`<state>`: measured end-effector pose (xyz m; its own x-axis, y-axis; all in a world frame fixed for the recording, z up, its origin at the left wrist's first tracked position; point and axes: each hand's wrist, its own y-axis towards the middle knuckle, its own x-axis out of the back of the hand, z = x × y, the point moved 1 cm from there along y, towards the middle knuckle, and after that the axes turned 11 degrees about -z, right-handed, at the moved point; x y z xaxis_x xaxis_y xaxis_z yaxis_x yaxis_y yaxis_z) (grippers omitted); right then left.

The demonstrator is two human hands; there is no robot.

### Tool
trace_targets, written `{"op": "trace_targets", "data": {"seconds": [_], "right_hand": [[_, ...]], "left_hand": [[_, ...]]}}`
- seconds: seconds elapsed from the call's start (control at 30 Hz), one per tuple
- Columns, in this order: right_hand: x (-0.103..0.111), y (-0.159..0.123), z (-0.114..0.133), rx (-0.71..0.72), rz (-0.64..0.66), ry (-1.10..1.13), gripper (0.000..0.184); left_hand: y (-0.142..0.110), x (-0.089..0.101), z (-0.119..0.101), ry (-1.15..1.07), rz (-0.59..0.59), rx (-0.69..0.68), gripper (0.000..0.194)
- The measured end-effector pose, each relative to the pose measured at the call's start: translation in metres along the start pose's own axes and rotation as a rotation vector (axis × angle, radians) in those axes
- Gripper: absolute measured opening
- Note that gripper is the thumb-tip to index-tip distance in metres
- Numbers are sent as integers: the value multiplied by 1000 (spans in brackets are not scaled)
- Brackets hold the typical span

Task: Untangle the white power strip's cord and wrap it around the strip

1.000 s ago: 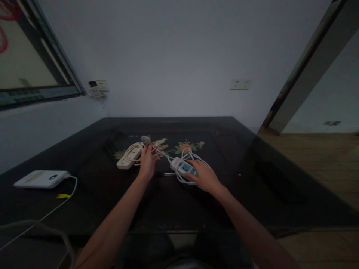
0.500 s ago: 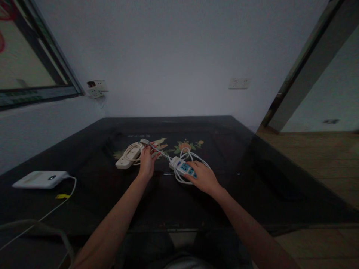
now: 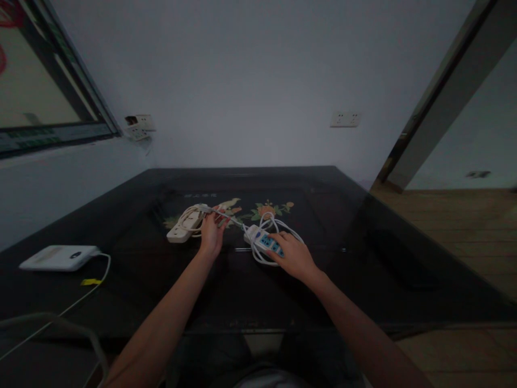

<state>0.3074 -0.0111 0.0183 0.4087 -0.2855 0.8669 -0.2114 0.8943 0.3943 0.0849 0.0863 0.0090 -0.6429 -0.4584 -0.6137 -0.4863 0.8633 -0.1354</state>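
My left hand (image 3: 211,234) is closed on a white plug (image 3: 203,207) whose cord runs right to a white power strip with blue sockets (image 3: 262,241). The plug hovers over the near end of a second, cream power strip (image 3: 182,227) with its cord coiled on top. My right hand (image 3: 293,255) lies on the blue-socket strip, fingers pressed onto it, holding it down on the dark table (image 3: 258,280). White cable loops (image 3: 271,221) lie around that strip.
A white flat device (image 3: 60,257) with a cable and a yellow tag (image 3: 91,282) sits at the table's left. Wall sockets (image 3: 345,118) are on the far wall, another socket box (image 3: 139,127) in the left corner. A wooden floor (image 3: 464,226) lies to the right.
My left hand has lowered the plug and carried it left, toward the cream strip's end. My right hand has stayed on the blue-socket strip.
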Motion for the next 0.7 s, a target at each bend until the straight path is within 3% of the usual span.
{"op": "trace_targets", "data": {"seconds": [0.3, 0.57, 0.7], "right_hand": [[1, -4, 7, -4, -4, -17, 45], [1, -13, 20, 96, -17, -49, 44], [0, -13, 22, 122, -21, -56, 44]], "left_hand": [[-4, -2, 1, -81, 62, 62, 4], [-1, -4, -14, -191, 31, 215, 35], [-4, -6, -18, -254, 20, 261, 38]]}}
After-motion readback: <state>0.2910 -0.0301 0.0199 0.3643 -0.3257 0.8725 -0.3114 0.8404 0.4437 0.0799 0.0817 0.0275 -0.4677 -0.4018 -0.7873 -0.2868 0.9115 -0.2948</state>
